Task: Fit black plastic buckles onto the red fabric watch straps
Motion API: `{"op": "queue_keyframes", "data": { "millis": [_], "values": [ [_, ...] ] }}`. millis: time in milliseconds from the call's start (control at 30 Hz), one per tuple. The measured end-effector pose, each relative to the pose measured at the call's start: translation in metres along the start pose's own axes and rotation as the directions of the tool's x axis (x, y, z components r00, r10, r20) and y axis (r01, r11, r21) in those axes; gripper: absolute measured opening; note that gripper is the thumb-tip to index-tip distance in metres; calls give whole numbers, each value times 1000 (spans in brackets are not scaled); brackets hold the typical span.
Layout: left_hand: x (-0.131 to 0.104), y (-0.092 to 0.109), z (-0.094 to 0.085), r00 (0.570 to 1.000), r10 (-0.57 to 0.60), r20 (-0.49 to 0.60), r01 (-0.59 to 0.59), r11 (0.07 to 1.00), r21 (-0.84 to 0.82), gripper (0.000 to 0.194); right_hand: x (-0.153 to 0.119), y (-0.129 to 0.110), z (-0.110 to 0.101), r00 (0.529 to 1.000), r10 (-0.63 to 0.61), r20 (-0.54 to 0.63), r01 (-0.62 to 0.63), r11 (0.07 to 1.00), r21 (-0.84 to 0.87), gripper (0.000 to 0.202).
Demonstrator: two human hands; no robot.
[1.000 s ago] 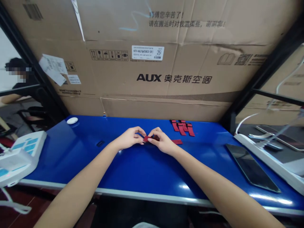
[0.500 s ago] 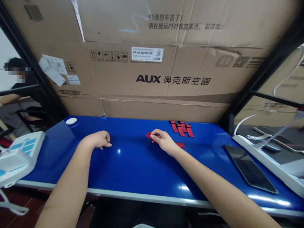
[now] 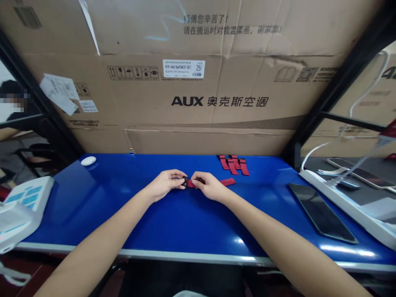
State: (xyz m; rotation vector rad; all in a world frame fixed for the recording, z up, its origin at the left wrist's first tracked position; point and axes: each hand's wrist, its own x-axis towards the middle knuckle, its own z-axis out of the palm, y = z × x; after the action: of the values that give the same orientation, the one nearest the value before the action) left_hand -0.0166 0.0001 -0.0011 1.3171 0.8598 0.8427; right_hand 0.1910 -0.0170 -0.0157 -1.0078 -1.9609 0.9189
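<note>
In the head view, my left hand (image 3: 168, 184) pinches a small black buckle (image 3: 185, 182) between thumb and fingers, just above the table. My right hand (image 3: 208, 185) is closed on a red webbing strap (image 3: 191, 183), close to its end. The strap's end meets the buckle; whether it passes through the slot is too small to tell. More red strap shows beyond my right hand, lying toward the right. Behind it lies a group of several finished-looking red straps (image 3: 233, 164) with black pieces at their far ends.
The blue table (image 3: 173, 222) runs up to a large cardboard panel (image 3: 148, 107). A dark phone (image 3: 321, 212) and a white power strip (image 3: 346, 206) lie at the right. A white device (image 3: 31, 202) stands at the left, a white round object (image 3: 88, 161) behind it. A person sits at far left.
My left hand has moved right, bringing the black buckle up to the strap's end. My right hand stays near the same spot, still pinching the red strap. The view has shifted slightly.
</note>
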Motion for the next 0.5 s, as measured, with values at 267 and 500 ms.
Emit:
{"op": "queue_keyframes", "data": {
  "millis": [267, 500],
  "values": [
    [2, 1, -1, 999, 39, -2, -39, 999, -34, 28, -1, -4, -8, 998, -62, 11, 60, 995, 84, 14],
    [1, -4, 8, 999, 9, 35, -5, 992, -124, 34, 2, -6, -6, 998, -53, -22, 56, 980, 189, 16]
  ]
}}
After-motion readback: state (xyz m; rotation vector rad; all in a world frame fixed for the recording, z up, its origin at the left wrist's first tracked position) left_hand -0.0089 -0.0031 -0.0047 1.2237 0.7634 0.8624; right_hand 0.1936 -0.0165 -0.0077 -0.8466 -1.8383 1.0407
